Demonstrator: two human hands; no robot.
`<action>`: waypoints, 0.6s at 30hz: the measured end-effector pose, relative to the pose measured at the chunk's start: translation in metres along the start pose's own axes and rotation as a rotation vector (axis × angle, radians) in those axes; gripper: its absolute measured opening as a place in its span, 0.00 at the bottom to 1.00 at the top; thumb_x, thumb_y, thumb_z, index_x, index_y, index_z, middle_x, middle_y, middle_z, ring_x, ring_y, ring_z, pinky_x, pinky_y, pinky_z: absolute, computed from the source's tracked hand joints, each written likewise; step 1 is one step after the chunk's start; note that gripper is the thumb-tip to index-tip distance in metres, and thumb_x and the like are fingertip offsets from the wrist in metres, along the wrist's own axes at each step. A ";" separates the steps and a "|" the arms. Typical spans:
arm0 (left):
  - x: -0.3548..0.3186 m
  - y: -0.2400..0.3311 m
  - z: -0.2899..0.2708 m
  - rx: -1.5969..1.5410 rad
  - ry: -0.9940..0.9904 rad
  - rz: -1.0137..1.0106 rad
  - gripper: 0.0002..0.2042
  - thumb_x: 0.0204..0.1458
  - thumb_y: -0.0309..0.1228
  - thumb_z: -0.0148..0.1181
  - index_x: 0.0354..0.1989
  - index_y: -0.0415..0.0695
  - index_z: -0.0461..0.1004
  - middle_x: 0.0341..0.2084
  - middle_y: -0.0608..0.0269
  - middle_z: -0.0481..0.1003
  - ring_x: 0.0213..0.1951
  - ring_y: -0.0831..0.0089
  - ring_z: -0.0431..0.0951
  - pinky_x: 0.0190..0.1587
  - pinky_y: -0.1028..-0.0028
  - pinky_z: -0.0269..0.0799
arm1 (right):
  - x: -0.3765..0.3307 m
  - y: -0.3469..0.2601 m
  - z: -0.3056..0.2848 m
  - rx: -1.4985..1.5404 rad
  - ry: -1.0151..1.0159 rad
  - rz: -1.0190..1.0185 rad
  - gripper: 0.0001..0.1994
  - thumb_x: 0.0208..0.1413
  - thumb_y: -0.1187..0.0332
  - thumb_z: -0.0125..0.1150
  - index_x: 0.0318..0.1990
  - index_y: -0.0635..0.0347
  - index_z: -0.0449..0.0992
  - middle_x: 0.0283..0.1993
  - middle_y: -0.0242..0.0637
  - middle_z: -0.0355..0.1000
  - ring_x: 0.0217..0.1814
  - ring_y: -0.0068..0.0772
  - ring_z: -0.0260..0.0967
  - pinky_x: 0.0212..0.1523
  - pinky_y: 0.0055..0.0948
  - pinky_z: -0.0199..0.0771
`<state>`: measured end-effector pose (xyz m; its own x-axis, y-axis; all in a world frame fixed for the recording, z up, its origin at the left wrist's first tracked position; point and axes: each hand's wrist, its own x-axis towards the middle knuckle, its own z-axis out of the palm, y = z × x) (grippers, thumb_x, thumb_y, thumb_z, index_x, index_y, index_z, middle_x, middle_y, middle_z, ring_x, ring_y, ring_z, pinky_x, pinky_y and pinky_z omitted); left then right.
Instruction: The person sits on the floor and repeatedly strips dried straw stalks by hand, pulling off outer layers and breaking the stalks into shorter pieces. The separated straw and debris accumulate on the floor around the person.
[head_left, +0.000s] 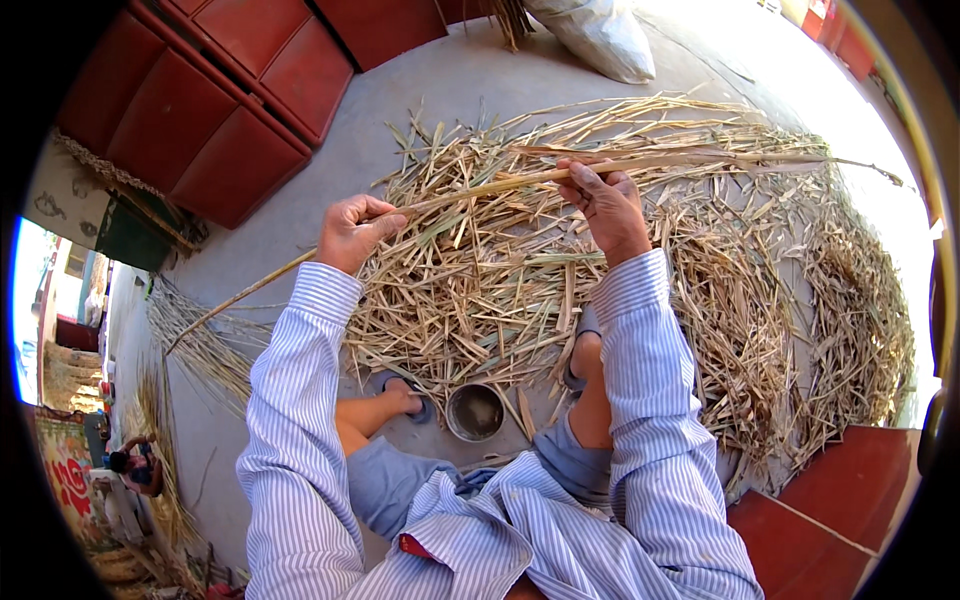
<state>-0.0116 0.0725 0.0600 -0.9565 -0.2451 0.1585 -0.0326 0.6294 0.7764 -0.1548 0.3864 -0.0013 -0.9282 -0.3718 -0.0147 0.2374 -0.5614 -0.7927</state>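
Observation:
A long dry reed-like stalk (485, 191) stretches across in front of me, its thin left end sloping down to the lower left. My left hand (357, 232) is closed around it, thumb against the fingers. Farther along to the right, my right hand (608, 205) pinches the same stalk where loose papery leaf sheath (690, 159) lies along it. Both hands are raised above a wide spread of short stalk pieces and peelings (480, 310). Between my feet stands a small round metal bowl (475, 438); what it contains is unclear.
Heaped dry husks (860, 320) curve around the right side. Long thin stalks (205, 325) lie on the floor at left. Red panelled doors (235, 110) stand at the upper left, a white sack (600, 42) at the back. Red panels (800, 525) are at lower right; another person (145, 468) is far left.

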 end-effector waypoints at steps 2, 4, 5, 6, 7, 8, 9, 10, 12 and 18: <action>-0.009 0.004 0.005 0.320 0.168 0.265 0.08 0.45 0.28 0.70 0.30 0.39 0.79 0.27 0.61 0.80 0.26 0.73 0.76 0.30 0.73 0.71 | 0.000 0.000 0.001 -0.024 0.035 0.007 0.11 0.59 0.69 0.61 0.45 0.66 0.75 0.41 0.41 0.78 0.38 0.27 0.78 0.38 0.20 0.82; -0.010 0.010 0.007 0.507 0.243 0.523 0.08 0.43 0.29 0.72 0.29 0.40 0.79 0.27 0.61 0.80 0.24 0.70 0.76 0.30 0.72 0.70 | 0.000 0.001 0.001 -0.020 0.084 0.011 0.11 0.59 0.68 0.61 0.45 0.66 0.75 0.39 0.40 0.78 0.37 0.26 0.78 0.36 0.19 0.82; -0.011 0.013 0.007 0.598 0.283 0.653 0.08 0.42 0.30 0.72 0.28 0.41 0.79 0.26 0.60 0.79 0.24 0.69 0.76 0.29 0.71 0.69 | 0.001 0.001 -0.001 -0.010 0.092 0.017 0.12 0.59 0.67 0.61 0.45 0.66 0.74 0.38 0.39 0.78 0.37 0.26 0.78 0.36 0.19 0.82; -0.012 0.019 0.009 0.547 0.285 0.599 0.08 0.44 0.31 0.71 0.27 0.41 0.79 0.25 0.61 0.79 0.23 0.73 0.75 0.30 0.75 0.68 | 0.001 0.001 -0.002 -0.001 0.099 0.023 0.12 0.59 0.67 0.61 0.45 0.66 0.74 0.38 0.39 0.78 0.36 0.26 0.78 0.35 0.18 0.81; -0.013 0.019 0.011 0.429 0.263 0.483 0.09 0.45 0.32 0.71 0.28 0.41 0.79 0.25 0.62 0.78 0.23 0.75 0.74 0.30 0.77 0.68 | 0.002 0.001 -0.005 0.008 0.107 0.030 0.12 0.59 0.67 0.61 0.45 0.66 0.74 0.37 0.38 0.78 0.36 0.25 0.78 0.35 0.18 0.81; -0.013 0.019 0.012 0.316 0.240 0.368 0.09 0.46 0.33 0.70 0.28 0.41 0.78 0.24 0.63 0.78 0.23 0.77 0.74 0.29 0.78 0.67 | 0.003 0.003 -0.007 0.001 0.106 0.037 0.12 0.59 0.67 0.61 0.45 0.66 0.74 0.37 0.38 0.78 0.36 0.25 0.78 0.35 0.18 0.81; -0.013 0.019 0.012 0.203 0.216 0.253 0.09 0.48 0.33 0.70 0.29 0.41 0.78 0.24 0.64 0.78 0.23 0.79 0.73 0.29 0.80 0.67 | 0.005 0.005 -0.009 -0.007 0.105 0.044 0.13 0.59 0.66 0.61 0.46 0.66 0.74 0.37 0.38 0.78 0.36 0.25 0.78 0.34 0.17 0.81; -0.008 0.016 0.003 0.022 0.333 0.169 0.10 0.48 0.34 0.69 0.29 0.40 0.77 0.24 0.65 0.77 0.23 0.81 0.73 0.29 0.80 0.67 | 0.006 0.006 -0.011 -0.016 0.104 0.051 0.13 0.59 0.66 0.61 0.46 0.66 0.74 0.37 0.37 0.78 0.35 0.25 0.78 0.34 0.17 0.81; 0.008 0.004 -0.029 -0.340 0.556 -0.007 0.12 0.50 0.35 0.68 0.31 0.39 0.76 0.23 0.67 0.76 0.24 0.84 0.72 0.28 0.81 0.66 | 0.007 0.008 -0.011 -0.010 0.110 0.078 0.13 0.58 0.66 0.62 0.45 0.65 0.74 0.36 0.37 0.78 0.35 0.24 0.78 0.33 0.17 0.81; 0.001 0.014 -0.046 0.841 0.393 0.238 0.19 0.55 0.47 0.59 0.36 0.39 0.75 0.29 0.61 0.77 0.33 0.70 0.74 0.37 0.69 0.66 | 0.007 0.008 -0.010 -0.079 0.146 0.038 0.13 0.57 0.64 0.64 0.42 0.65 0.75 0.35 0.35 0.78 0.34 0.24 0.78 0.32 0.16 0.81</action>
<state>0.0007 0.0470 0.0988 -0.8043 -0.1760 0.5675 -0.1937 0.9806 0.0295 -0.1624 0.3864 -0.0142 -0.9521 -0.2771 -0.1293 0.2552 -0.4868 -0.8354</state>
